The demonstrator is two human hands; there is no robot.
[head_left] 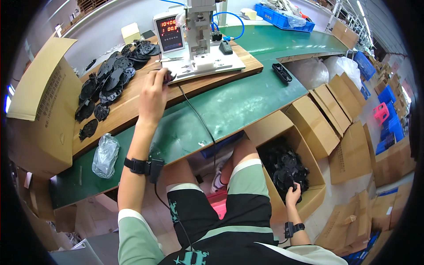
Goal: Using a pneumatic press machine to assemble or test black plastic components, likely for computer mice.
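My left hand [153, 98] is closed on a small dark piece, a black plastic part [169, 77], at the left front corner of the bench press's white base plate [212, 70]. Most of that part is hidden by the fingers. The press [198, 37] stands upright on a wooden board. Down at my right, my right hand [293, 194] reaches into an open cardboard box [314, 194] full of black plastic parts [285, 164]. Its fingers are closed at the near edge of the pile, with a black part between them. A heap of thin, flat black parts [112, 75] covers the board's left side.
A tall open carton [48, 106] stands at the left end of the green bench [198, 128], near a crumpled clear plastic bag [106, 155]. A black cable [199, 115] crosses the bench edge. A display box [169, 33] adjoins the press. Several cartons [314, 128] stand at the right.
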